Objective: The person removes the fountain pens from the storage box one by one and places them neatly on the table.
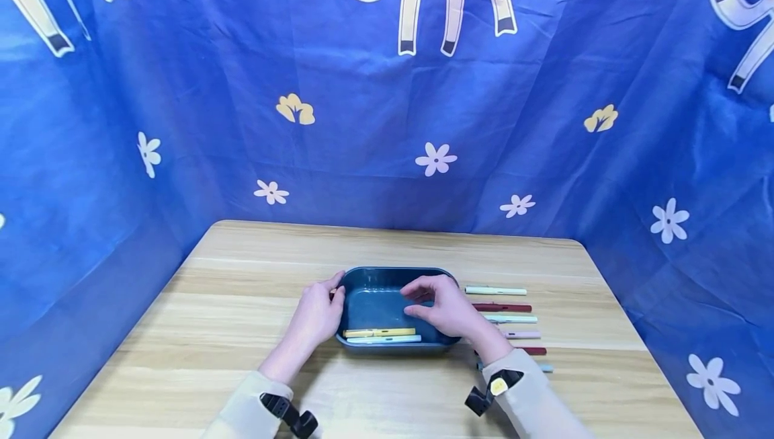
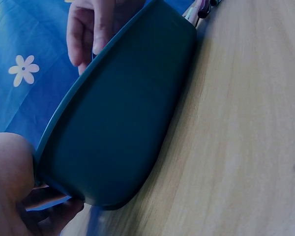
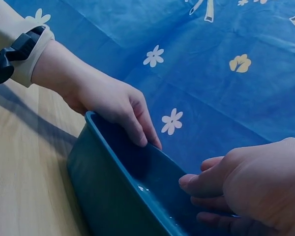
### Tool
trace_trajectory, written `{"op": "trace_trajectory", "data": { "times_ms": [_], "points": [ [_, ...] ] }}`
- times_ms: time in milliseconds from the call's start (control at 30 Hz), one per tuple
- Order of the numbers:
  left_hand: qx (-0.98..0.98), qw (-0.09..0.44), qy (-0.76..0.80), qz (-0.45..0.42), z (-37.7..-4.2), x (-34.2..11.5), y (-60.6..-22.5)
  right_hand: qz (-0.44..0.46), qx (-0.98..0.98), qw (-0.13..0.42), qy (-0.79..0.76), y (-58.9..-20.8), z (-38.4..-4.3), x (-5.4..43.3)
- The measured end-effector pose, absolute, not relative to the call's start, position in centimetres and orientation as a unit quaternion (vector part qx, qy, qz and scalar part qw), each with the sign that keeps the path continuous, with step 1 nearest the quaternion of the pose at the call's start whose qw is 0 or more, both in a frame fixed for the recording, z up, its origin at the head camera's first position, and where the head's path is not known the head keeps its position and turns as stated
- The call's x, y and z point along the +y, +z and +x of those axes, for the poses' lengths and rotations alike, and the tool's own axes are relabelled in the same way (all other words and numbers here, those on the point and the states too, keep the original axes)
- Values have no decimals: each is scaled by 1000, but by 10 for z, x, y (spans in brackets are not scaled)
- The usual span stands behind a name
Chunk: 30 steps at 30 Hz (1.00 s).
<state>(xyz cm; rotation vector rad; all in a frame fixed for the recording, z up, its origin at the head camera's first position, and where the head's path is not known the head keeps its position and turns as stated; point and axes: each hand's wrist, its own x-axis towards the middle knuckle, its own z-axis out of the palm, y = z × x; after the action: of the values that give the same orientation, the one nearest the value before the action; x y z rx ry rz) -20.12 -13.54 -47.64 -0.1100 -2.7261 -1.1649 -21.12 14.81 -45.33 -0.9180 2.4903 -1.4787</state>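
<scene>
A dark teal tray (image 1: 375,299) sits on the wooden table, a yellow pen (image 1: 379,333) and a pale mint pen (image 1: 383,339) lying side by side along its near wall. My left hand (image 1: 320,308) grips the tray's left end, thumb over the rim and fingers outside it, as the right wrist view also shows. Over the right part of the tray hovers my right hand (image 1: 444,306), its fingers bent loosely and the thumb apart from them. I see no pen between those fingers; in the right wrist view the hand (image 3: 255,184) partly hides the tray's inside.
Right of the tray several pens lie roughly parallel: a pale one (image 1: 496,290), a dark red one (image 1: 502,307), a mint one (image 1: 510,318), a lilac one (image 1: 523,335), and more partly behind my right forearm. A blue patterned curtain (image 1: 363,156) stands behind the table.
</scene>
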Motion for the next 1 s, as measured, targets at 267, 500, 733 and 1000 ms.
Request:
{"op": "trace_trajectory", "data": {
  "times_ms": [267,500,733,1000],
  "points": [
    [-916,87,-390,-37,-202,-135,-477,-304,838,84,-445,-461,-218,139],
    [-914,83,-397,-35,-202,-135,-478,-292,856,113,-411,-466,-221,133],
    [-915,83,-393,-36,-202,-135,-479,-302,854,120,-407,-470,-223,128],
    [-915,88,-391,-37,-203,-136,-480,-309,864,137,-375,-472,-223,125]
  ]
}}
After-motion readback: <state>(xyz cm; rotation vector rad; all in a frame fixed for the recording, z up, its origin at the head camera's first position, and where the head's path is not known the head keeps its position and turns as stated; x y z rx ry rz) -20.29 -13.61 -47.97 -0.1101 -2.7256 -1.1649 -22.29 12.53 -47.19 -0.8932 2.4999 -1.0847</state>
